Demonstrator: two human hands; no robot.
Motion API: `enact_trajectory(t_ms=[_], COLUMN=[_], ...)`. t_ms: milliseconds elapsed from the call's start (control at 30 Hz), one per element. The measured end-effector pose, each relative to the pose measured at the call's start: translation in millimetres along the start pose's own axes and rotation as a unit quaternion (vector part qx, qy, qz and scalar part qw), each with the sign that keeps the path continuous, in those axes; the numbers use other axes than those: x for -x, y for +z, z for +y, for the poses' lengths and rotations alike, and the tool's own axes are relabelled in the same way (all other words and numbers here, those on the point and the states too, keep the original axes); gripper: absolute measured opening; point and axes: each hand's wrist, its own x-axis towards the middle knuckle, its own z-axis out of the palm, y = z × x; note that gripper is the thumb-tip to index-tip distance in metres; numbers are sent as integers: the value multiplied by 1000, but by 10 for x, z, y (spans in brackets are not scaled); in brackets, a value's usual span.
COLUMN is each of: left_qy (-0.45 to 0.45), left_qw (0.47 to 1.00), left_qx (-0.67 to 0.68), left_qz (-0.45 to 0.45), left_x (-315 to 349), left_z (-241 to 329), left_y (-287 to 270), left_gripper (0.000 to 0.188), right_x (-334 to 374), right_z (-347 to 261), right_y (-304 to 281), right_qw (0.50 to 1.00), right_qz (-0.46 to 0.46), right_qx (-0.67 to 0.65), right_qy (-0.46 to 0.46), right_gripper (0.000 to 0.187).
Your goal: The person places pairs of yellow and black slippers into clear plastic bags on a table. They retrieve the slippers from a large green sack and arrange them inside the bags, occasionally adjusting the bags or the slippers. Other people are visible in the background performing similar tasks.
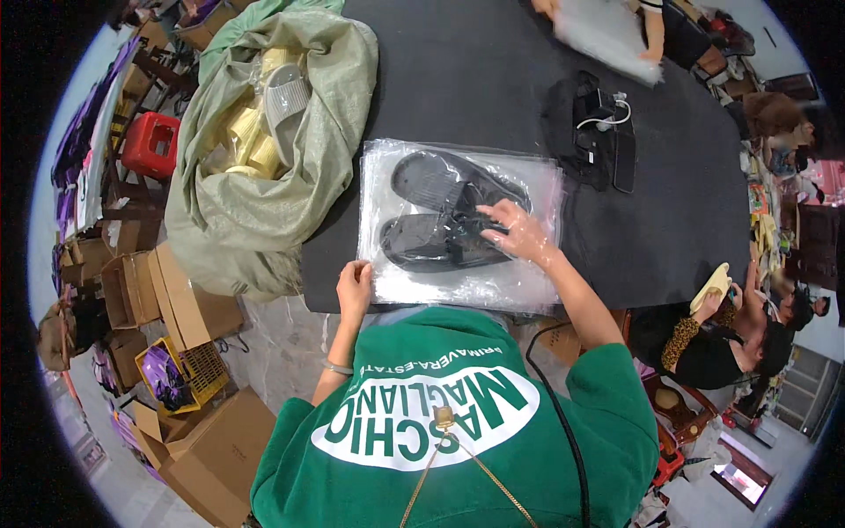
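Note:
A pair of dark grey slide slippers lies side by side in front of me. Clear plastic covers them; they look to be inside a bag. Beneath is a stack of clear plastic bags, flat on the black-covered table. My right hand is over the right end of the slippers, its fingers apart and touching the plastic. At the stack's lower left corner, my left hand has its fingers curled together, pinching the edge of the plastic.
On the left, a woven sack holds yellow and grey slippers. A phone and a cable lie to the right on the table. Across it, another person handles clear plastic sheets. Cardboard boxes stand on the floor at left.

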Motion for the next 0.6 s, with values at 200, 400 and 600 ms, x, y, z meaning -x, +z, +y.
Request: enact_trajectory(t_ms=[200,400,600], left_qy=[31,77,90], left_qw=[999,995,989], left_qx=[-22,-21,-119], left_qz=[21,67,17], left_x=[-51,74,170], left_z=[79,188,118], left_y=[25,-119,-144], left_gripper=[16,15,25], right_x=[-498,-616,-453], right_z=[-124,77,167], right_y=[300,693,601], right_qw=[983,974,973], right_qz=[-66,-80,-63], right_qx=[154,212,217], right_qy=[-74,-14,-40], right_gripper=[49,44,48])
